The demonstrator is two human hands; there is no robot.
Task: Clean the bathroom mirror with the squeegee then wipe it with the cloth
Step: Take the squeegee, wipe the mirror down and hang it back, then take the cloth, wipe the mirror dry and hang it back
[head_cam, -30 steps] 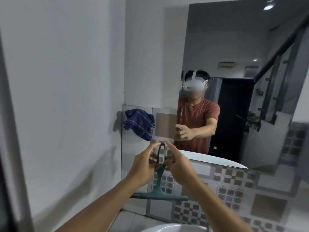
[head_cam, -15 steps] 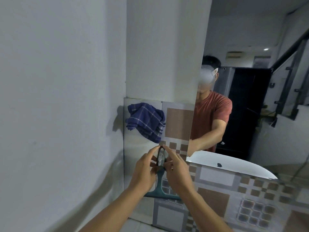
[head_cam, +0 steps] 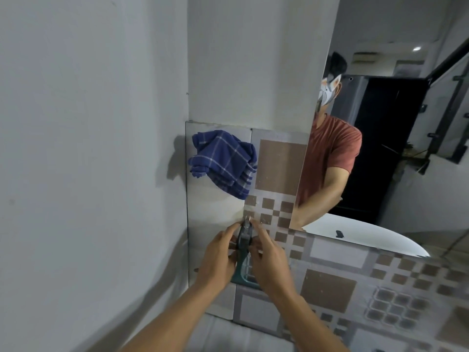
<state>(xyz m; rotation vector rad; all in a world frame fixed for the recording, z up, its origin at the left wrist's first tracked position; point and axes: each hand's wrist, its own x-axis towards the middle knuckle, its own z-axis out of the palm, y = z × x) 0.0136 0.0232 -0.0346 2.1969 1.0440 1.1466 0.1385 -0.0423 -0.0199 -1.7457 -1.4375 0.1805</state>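
A teal squeegee hangs upright against the tiled wall, its handle loop at a small metal hook. My left hand and my right hand both pinch the handle from either side; the blade is mostly hidden behind them. A blue checked cloth hangs bunched on the wall above and to the left. The mirror fills the upper right and reflects a person in a red shirt.
A plain white wall closes in on the left. Patterned brown and grey tiles run below the mirror. A white basin rim appears reflected in the mirror's lower edge.
The view has turned left and closer to the wall. Both hands have carried the squeegee up to the hook below the cloth.
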